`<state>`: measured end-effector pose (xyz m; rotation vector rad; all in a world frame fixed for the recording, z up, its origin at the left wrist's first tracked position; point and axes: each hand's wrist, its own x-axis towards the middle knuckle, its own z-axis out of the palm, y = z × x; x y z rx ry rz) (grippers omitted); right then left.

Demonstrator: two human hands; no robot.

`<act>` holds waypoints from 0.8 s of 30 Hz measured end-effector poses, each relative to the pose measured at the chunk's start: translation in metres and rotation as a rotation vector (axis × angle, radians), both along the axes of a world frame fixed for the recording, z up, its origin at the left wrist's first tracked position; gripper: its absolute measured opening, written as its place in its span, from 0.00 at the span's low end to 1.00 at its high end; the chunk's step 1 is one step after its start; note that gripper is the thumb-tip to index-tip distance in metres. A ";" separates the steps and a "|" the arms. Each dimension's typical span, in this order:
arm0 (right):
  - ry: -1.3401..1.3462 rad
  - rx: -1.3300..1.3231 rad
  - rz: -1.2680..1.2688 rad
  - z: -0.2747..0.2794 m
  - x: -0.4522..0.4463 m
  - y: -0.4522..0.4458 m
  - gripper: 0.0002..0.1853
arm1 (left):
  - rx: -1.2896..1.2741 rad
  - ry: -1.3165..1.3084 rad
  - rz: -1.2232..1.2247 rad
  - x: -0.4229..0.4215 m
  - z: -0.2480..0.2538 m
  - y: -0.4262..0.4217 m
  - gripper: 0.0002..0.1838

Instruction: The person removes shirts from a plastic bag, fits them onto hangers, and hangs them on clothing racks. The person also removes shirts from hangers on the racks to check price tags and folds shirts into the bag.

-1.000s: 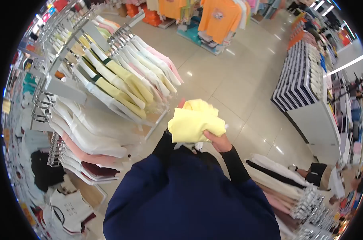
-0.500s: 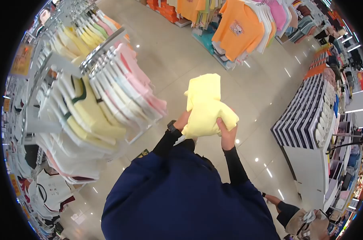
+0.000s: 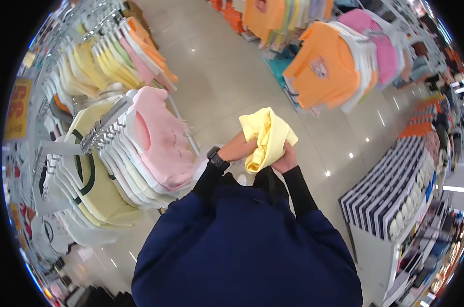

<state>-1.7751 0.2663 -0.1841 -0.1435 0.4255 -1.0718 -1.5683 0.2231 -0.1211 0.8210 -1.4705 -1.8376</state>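
A bunched pale yellow cloth (image 3: 268, 134) is held in front of my body, above the floor. My left hand (image 3: 240, 147), below a dark wristwatch (image 3: 217, 158), reaches into its folds from the left, and the cloth hides the fingertips. At the cloth's lower right edge, my right hand (image 3: 285, 157) grips it with the fingers partly covered by fabric. One end of the cloth hangs down between the two hands.
Racks with pink (image 3: 163, 138) and yellow-green tops (image 3: 106, 179) stand at the left. Orange shirts (image 3: 326, 66) hang ahead to the right. A white counter (image 3: 372, 261) bears striped folded goods (image 3: 382, 189). Tiled floor (image 3: 216, 77) runs between them.
The cloth has gone from a smooth, upright shape to a twisted, more compact bundle. My left hand has moved into its folds. The view has turned, and the other person at the lower right is gone.
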 end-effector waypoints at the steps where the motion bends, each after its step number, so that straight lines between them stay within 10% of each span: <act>1: 0.028 -0.020 0.006 -0.001 -0.003 -0.025 0.28 | -0.001 0.002 0.016 0.001 0.002 -0.016 0.25; 7: 0.002 -0.047 -0.093 0.016 -0.041 -0.177 0.29 | 0.125 0.517 0.211 0.004 0.014 -0.109 0.36; 11: -0.036 -0.128 -0.043 0.020 -0.088 -0.258 0.33 | 0.114 0.045 0.393 -0.019 0.033 -0.169 0.25; 17: 0.069 -0.314 0.195 0.009 -0.136 -0.354 0.31 | -0.342 -0.215 0.441 -0.031 0.047 -0.267 0.20; 20: 0.067 -0.391 0.259 0.011 -0.145 -0.392 0.30 | -0.828 -0.803 0.670 -0.025 0.055 -0.312 0.21; 24: -0.017 -0.418 0.596 -0.008 -0.173 -0.454 0.24 | -0.681 -0.868 0.939 -0.027 0.067 -0.367 0.16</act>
